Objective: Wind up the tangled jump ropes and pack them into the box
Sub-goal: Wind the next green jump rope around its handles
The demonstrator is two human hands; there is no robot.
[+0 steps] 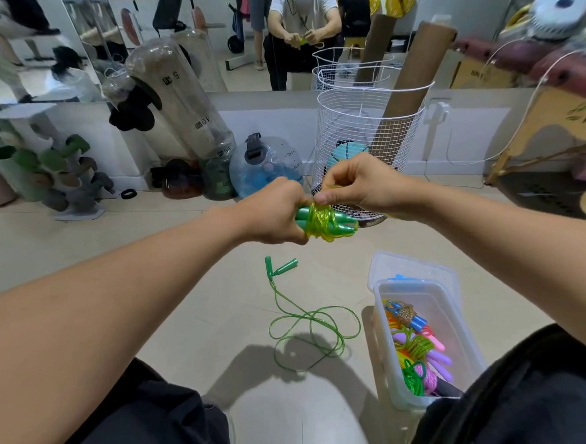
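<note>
Both forearms are bare from elbow to wrist, no sleeve reaching into view on either side. The left hand (278, 212) wears nothing: no ring, no watch, no band. Same with the right hand (360, 183), wrist plain. Below the hands, dark black trousers (152, 422) cover both legs, the cloth loose and faintly creased over the knees.

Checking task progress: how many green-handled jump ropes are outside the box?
2. One wound bundle is held in both hands; one loose green rope lies on the floor left of the clear box. Ropes inside the box aren't counted.
</note>
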